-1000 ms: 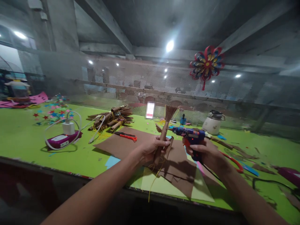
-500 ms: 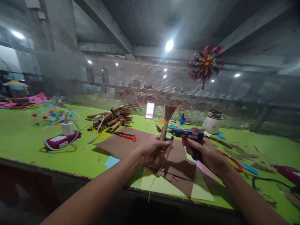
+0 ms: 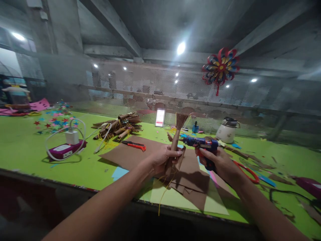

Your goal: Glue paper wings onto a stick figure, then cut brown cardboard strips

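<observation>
Currently works at a wide, bright green tabletop point(image 3: 22, 144), above a flat brown card sheet point(image 3: 135, 159) and pale yellow paper point(image 3: 220, 201), to the right of a heap of brown card rolls point(image 3: 117, 126). Grips, in a closed left hand point(image 3: 164, 157), a slim brown paper roll point(image 3: 175, 144) with a finely slit end fanned out broom-like at the top; holds it over the sheet, nearly upright, tilted slightly right. Clasps, in a curled right hand point(image 3: 215, 159), a dark blue glue gun point(image 3: 200, 143) with an orange trigger; points its nozzle at the roll's upper shaft, touching or barely apart, hard to tell which. Has a shorter brown curled strip point(image 3: 182, 154) right by the left fingertips. Trails a thin yellow thread point(image 3: 162, 195) near the roll's lower end.
</observation>
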Demonstrator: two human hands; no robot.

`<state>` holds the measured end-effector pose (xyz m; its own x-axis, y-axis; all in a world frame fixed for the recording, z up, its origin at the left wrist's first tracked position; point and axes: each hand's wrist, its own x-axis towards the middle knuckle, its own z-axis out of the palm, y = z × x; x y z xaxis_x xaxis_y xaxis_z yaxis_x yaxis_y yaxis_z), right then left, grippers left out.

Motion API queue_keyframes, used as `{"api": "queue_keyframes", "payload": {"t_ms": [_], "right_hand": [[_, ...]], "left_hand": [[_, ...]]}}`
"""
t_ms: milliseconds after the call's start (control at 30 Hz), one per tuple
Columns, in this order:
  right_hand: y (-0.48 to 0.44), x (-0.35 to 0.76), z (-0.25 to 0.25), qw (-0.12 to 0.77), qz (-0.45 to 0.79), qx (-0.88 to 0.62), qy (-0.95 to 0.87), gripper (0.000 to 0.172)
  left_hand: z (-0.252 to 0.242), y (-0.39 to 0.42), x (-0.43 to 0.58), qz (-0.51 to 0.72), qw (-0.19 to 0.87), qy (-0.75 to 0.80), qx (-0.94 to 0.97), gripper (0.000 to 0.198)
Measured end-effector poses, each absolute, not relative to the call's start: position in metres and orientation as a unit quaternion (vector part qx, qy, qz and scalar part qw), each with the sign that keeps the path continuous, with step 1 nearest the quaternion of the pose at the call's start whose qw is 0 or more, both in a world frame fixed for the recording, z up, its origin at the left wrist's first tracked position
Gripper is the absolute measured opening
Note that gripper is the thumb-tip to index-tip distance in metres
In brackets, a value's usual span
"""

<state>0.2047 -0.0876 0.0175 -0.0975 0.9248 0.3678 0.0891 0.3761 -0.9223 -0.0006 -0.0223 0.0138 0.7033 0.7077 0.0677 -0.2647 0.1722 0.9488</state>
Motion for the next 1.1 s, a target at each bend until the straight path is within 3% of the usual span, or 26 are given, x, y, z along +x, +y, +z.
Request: {"api": "queue_keyframes", "payload": {"t_ms": [733, 1100], "right_hand": [[-0.09, 0.208, 0.015, 0.557, 0.474, -0.362, -0.578, 0.034], [-0.088, 0.21, 0.012, 0.518, 0.448, -0.389, -0.616, 0.025]], "left_hand": [[0.017, -0.021, -0.003, 0.329, 0.755, 0.189, 0.534, 0.025], [0.014, -0.018, -0.001, 0.327, 0.759, 0.189, 0.531, 0.027]]}}
